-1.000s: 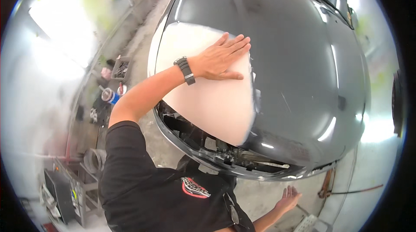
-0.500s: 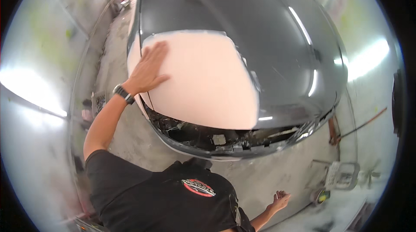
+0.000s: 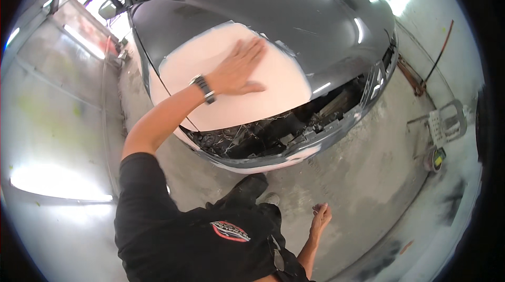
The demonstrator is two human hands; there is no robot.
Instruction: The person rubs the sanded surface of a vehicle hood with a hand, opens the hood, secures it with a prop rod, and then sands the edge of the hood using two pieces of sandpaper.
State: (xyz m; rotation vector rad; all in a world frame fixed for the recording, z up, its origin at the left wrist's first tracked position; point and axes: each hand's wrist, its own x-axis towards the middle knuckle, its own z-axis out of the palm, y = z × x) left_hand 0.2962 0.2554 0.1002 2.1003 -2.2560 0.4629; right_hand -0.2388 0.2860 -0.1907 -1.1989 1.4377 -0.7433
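Observation:
My left hand (image 3: pixel 241 71) lies flat on a pale pink, smooth patch (image 3: pixel 200 92) on a dark grey car hood (image 3: pixel 210 3). Its fingers are stretched out and point up and to the right, toward the patch's far edge. A dark watch (image 3: pixel 204 89) sits on that wrist. Low on the right, my right hand (image 3: pixel 321 218) hangs beside my body, away from the car. Its fingers curl inward, and I see nothing in them.
Between hood and bumper (image 3: pixel 294 157) an open gap shows the dark engine bay (image 3: pixel 252 140) with loose wires. A side mirror (image 3: pixel 110 7) sticks out at far left. On the right stand a grey chair (image 3: pixel 447 124), a small bucket (image 3: pixel 434 160) and a reddish metal stand (image 3: pixel 413 75) by the wall.
My left hand has slid right across the pink patch, from its left edge toward its far right. The view has turned and shifted. My right hand's fingers look more curled.

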